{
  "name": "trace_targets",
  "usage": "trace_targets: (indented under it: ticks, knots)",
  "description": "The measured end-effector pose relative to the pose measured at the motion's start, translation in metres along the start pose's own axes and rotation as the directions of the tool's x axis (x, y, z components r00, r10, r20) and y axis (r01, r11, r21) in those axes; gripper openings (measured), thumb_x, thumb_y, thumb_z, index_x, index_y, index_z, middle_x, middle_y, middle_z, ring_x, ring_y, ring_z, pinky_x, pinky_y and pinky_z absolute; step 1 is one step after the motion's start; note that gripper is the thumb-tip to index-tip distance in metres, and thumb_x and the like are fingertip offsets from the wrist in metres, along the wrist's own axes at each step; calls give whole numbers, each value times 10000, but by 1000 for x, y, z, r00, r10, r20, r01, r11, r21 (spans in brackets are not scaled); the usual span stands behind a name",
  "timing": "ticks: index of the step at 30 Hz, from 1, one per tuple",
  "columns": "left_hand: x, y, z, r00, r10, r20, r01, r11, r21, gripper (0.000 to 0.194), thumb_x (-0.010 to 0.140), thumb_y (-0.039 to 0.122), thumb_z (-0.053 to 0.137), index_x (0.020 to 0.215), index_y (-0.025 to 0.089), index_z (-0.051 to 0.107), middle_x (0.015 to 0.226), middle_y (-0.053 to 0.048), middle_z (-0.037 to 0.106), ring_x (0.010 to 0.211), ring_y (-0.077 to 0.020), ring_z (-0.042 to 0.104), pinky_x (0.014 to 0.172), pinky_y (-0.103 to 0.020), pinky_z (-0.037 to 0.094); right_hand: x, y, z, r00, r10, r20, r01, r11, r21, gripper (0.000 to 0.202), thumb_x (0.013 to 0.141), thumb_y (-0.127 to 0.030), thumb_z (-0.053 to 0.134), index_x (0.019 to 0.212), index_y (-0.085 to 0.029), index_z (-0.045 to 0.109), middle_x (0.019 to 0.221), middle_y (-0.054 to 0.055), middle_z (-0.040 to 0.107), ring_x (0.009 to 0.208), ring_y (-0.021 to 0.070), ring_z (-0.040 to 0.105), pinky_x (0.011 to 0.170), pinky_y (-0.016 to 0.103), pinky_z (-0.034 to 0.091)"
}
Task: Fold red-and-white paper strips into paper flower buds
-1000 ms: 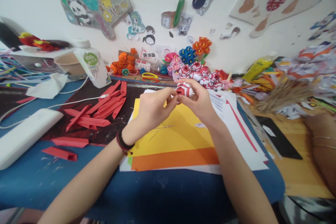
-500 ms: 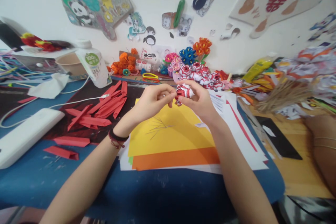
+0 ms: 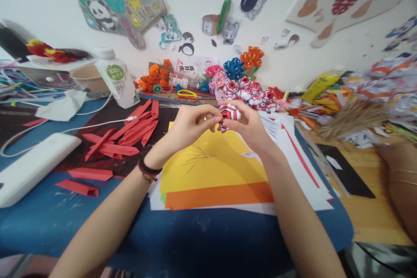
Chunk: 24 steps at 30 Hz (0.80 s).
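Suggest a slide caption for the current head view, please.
Right hand holding a red-and-white flower above yellow paper, left hand at the flower's left side.

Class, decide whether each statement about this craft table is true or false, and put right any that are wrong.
1. The right hand holds a red-and-white flower. True.
2. Folded red pieces lie to the left of the yellow sheet. True.
3. The yellow sheet has nothing lying on it. False: thin straight strands lie on it.
4. Both of this person's wrists are bare. False: a dark band circles the left wrist.
5. A white bottle stands upright, farther from the person than the red pieces. True.
6. The flower is plain blue. False: it is red and white.
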<state>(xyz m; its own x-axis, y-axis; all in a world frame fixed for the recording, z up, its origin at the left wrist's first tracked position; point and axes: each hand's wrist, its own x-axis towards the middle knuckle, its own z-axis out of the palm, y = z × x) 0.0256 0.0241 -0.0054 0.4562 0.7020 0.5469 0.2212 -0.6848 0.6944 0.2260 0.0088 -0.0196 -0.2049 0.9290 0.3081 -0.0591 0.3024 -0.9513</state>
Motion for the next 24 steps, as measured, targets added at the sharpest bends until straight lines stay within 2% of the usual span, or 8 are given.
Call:
trace_targets:
  ticks: [5,10,20,24]
  knots:
    - [-1,2,1,1000,14,-9,-13,998,61,168,972,300,669,922,158,744,669,-11,723,531,-82,568,505,-206,373,0,5,-3,999,-18,35,17,1000,21,509,773,-308,851,1232,-224,647,962,2,700,740,132,695,710,308,645]
    - [-2,4,1,999,-33,2,33,998,61,175,972,301,662,928,153,744,677,-18,727,549,-88,602,519,-198,391,-2,6,-4,999,-14,33,13,999,32,563,748,-269,856,1264,-227,634,960,1,684,750,131,681,713,314,661]
    - [-2,7,1,999,-49,9,48,997,65,176,971,308,659,928,159,743,633,-1,701,522,-81,554,513,-199,383,-1,2,-2,999,8,34,-7,999,-36,515,755,-225,785,1248,-219,638,949,0,686,718,127,683,652,286,650]
    - [-2,7,2,999,-47,4,47,997,67,169,967,296,658,924,158,744,621,6,691,507,-74,516,504,-203,359,-1,-1,-1,998,55,24,-54,998,-43,513,735,-267,817,1212,-201,643,892,-6,689,689,133,693,637,290,644]
